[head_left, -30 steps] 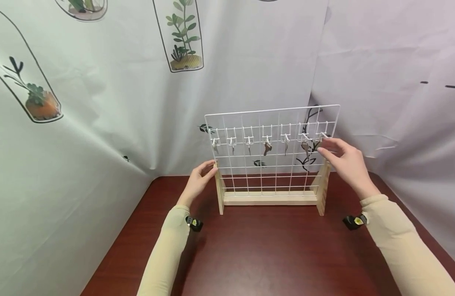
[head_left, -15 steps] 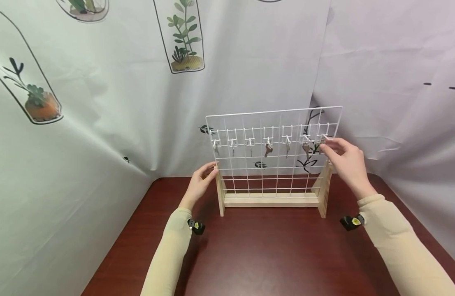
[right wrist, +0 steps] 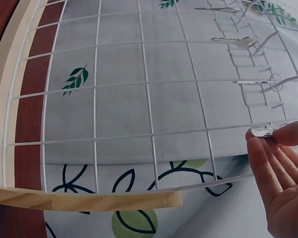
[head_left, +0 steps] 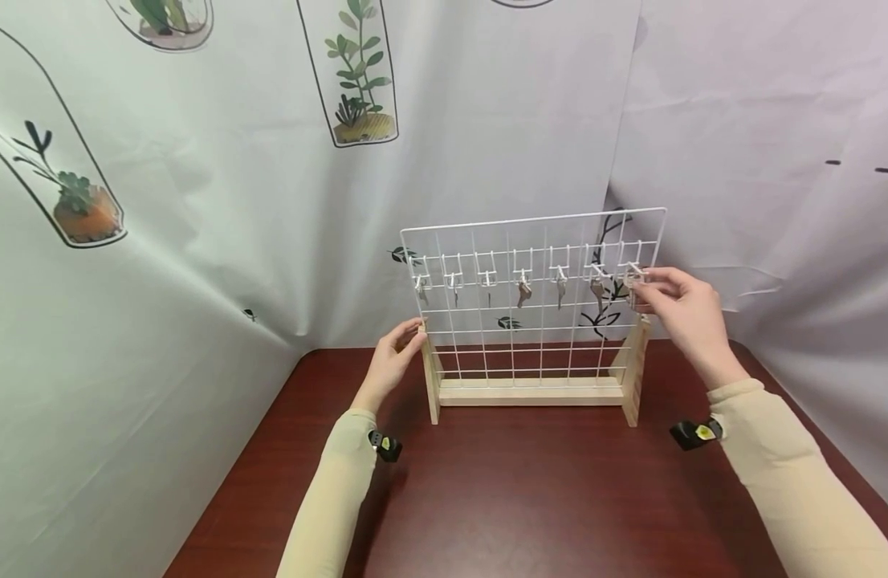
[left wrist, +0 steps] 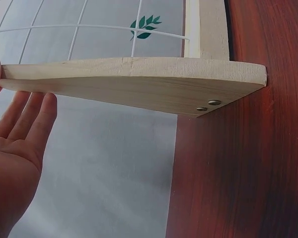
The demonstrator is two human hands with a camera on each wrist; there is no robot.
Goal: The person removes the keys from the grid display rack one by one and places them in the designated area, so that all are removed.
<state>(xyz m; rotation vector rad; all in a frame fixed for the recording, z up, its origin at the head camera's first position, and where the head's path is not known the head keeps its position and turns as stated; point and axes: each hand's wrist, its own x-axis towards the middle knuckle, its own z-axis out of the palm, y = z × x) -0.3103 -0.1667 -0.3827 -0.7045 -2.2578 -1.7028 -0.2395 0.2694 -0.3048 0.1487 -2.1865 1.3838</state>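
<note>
Since half a second ago, the right hand [head_left: 688,319] shifted slightly outward. On the table [head_left: 531,498] stands a wire rack [head_left: 531,393]; the left hand [head_left: 389,361] pinches its wooden side [left wrist: 139,85], and the right's nearly closed fingertips pinch a key [right wrist: 261,132] near the end hook [head_left: 635,268].

Above the tabletop [head_left: 516,482], open room is extending between the sleeves [head_left: 327,482] as far as the wooden base bar [head_left: 531,395]. Behind it, the wire grid [head_left: 541,329] is barring passage to the backdrop [head_left: 523,160]. Hooks [head_left: 560,274] are projecting forward, with keys [head_left: 524,291] hanging in the way. The left hand [head_left: 389,363] is obstructing the left wooden support [left wrist: 134,79]; the right hand [head_left: 686,317] is crowding the rightmost hook. Over the grid's top wire, room is lying open.
</note>
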